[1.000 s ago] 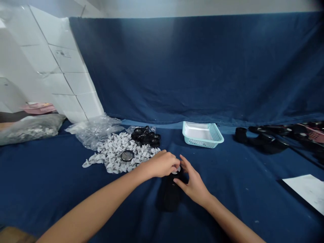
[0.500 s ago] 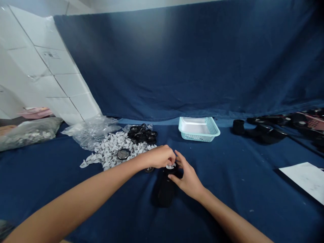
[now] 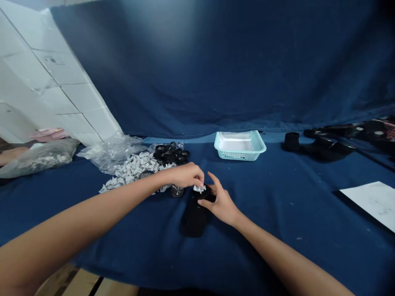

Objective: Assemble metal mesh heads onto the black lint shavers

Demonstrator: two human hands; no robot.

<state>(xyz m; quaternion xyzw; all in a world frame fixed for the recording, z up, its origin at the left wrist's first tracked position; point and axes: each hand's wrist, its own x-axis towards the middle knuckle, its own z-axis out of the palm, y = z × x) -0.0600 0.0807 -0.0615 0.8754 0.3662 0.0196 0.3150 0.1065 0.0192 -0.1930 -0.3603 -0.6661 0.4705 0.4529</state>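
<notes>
A black elongated device (image 3: 195, 220) with a round end lies on the blue cloth in front of me. My left hand (image 3: 189, 175) is closed, its fingertips pinching a small white plastic piece (image 3: 199, 188) at the top of that round end. My right hand (image 3: 222, 205) grips the round end from the right, thumb on the near side and fingers partly hidden behind it. Left of the device lies a round part with a clear face (image 3: 177, 190). Beyond my left forearm spreads a heap of white plastic pieces (image 3: 135, 167), with another dark ring (image 3: 147, 174) on it.
Several black round parts (image 3: 170, 153) are piled behind the white heap, beside a clear plastic bag (image 3: 114, 153). A light-blue basket (image 3: 240, 155) stands at the back. Black parts (image 3: 324, 147) and a white sheet (image 3: 372, 203) lie to the right. A filled bag (image 3: 46, 158) is far left.
The view has tilted and shifted slightly. Both hands remain at the device's round end; my left fingers have lifted a little, showing more of the white piece.
</notes>
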